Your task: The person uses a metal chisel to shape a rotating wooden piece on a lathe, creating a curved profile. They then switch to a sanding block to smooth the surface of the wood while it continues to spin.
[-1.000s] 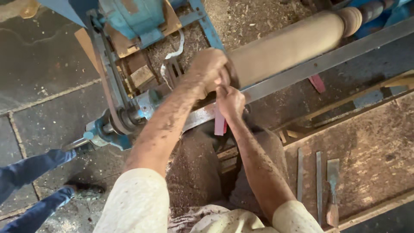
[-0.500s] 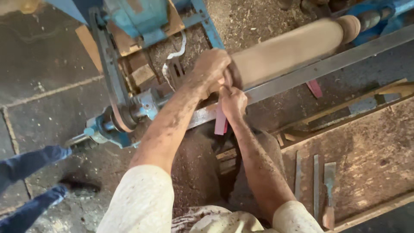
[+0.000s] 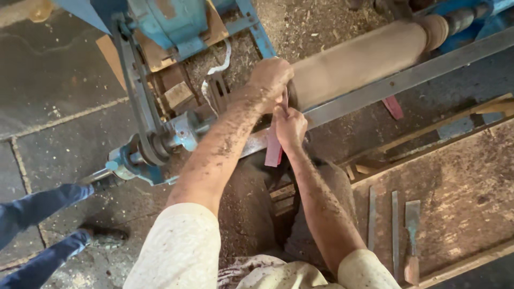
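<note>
A long round wooden workpiece (image 3: 364,56) is mounted in a blue lathe (image 3: 160,32) and runs toward the upper right. My left hand (image 3: 270,77) is closed over a tool pressed against the workpiece's left end. My right hand (image 3: 289,128) sits just below it, gripping the same tool, whose pink-red handle (image 3: 273,150) hangs down below my fingers. Both hands rest by the grey metal tool rest bar (image 3: 396,83) running along the front of the workpiece. Sawdust covers both forearms.
A dusty wooden bench (image 3: 460,187) at the right holds several chisels (image 3: 412,235). A drive belt and pulley (image 3: 147,139) sit left of my arms. Another person's legs in blue trousers (image 3: 37,208) stand at lower left on the stone floor. Shavings lie under the lathe.
The view has shifted slightly. Both hands stay at the workpiece's left end, with the left hand now a little higher over the tool.
</note>
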